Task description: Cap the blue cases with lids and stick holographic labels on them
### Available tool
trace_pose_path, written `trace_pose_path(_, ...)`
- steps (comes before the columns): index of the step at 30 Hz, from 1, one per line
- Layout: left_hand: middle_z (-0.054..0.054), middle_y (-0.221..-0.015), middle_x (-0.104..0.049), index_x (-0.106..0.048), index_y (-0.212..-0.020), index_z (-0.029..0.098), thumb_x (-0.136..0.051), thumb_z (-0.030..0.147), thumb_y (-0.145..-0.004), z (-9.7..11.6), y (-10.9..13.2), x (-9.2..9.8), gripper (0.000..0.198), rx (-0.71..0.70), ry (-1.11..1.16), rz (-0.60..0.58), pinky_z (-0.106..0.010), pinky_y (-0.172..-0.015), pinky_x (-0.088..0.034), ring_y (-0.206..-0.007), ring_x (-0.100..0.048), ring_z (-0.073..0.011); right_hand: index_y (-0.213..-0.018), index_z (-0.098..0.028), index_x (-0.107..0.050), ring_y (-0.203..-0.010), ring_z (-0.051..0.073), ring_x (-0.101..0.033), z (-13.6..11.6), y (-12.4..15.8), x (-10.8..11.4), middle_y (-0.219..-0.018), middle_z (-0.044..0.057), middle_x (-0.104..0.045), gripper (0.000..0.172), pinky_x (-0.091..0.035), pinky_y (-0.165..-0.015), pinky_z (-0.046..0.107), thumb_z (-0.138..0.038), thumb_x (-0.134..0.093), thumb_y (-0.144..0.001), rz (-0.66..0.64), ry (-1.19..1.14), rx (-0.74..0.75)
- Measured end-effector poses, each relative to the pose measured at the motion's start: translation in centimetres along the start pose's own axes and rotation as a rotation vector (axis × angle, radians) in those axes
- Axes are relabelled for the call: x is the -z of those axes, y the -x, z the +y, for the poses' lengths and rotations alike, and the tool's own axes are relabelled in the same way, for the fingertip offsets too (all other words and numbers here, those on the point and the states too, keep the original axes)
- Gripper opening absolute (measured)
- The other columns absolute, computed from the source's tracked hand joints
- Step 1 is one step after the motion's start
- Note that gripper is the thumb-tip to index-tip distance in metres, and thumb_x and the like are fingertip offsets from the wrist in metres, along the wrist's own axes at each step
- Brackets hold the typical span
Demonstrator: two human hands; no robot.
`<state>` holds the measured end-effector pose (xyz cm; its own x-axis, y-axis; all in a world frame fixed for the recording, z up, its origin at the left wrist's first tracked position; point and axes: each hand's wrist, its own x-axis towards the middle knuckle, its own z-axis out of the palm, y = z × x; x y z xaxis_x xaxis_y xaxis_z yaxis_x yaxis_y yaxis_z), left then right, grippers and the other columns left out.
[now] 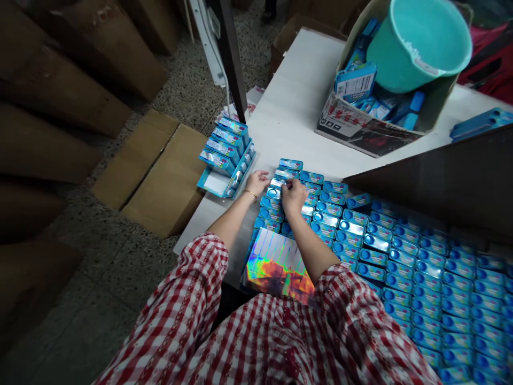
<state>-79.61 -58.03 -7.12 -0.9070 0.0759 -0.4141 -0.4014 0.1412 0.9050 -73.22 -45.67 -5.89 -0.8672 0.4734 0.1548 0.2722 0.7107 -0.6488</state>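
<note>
Rows of small blue tins (326, 219) stand packed side by side on the white table. My right hand (294, 198) is over the left columns, its fingers bent and pressed together at a tin with a pale, shiny top (276, 183). Whatever its fingertips pinch is too small to make out. Beside the left edge of the same column is my left hand (257, 183), fingers stretched toward that tin and apart, holding nothing I can see. A shiny rainbow-coloured sheet with pale strips (278, 264) lies on the tins near my body.
A blue display tray (214, 182) holding several tins sits at the table's left edge. Farther back, a carton (360, 131) contains a turquoise bucket (417, 43) and blue packs. A dark panel (433, 187) borders the tins. Cardboard boxes (156, 166) stand on the floor at left.
</note>
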Motion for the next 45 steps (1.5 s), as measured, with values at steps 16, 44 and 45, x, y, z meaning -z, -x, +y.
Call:
trace_pose_path(16, -0.008, -0.108, -0.059, -0.067, -0.1, 0.022, -0.056, 0.037, -0.081, 0.2, 13.4, -1.4, 0.027, -0.572, -0.788, -0.214, -0.039, -0.094, -0.035, -0.105, -0.05, -0.0239, -0.119, -0.025, -0.06, -0.093, 0.024, -0.049, 6.2, 4.1, 13.2, -0.106, 0.01, -0.057, 0.037, -0.034, -0.078, 0.039, -0.019, -0.039, -0.089, -0.27, 0.245, 0.374)
trace_pose_path(44, -0.008, -0.109, -0.064, -0.068, -0.089, 0.021, -0.051, 0.043, -0.084, -2.6, 18.1, -4.9, 0.029, -0.39, -0.393, -0.357, -0.041, -0.095, -0.034, -0.11, -0.051, -0.0237, -0.069, -0.019, -0.063, -0.066, 0.014, -0.055, 3.8, 8.7, 20.4, -0.069, 0.001, -0.061, 0.018, -0.043, -0.064, 0.029, -0.036, -0.06, -0.076, -0.535, -0.486, -0.189)
trace_pose_path(45, -0.008, -0.103, -0.066, -0.068, -0.091, 0.02, -0.043, 0.047, -0.086, -2.4, 18.1, -4.6, 0.037, -0.3, -0.226, -0.341, -0.039, -0.091, -0.038, -0.104, -0.054, -0.0223, -0.069, -0.019, -0.063, -0.062, 0.013, -0.053, 3.5, 8.1, 19.8, -0.065, 0.0, -0.059, 0.02, -0.042, -0.06, 0.027, -0.039, -0.063, -0.072, -0.529, -0.543, -0.283)
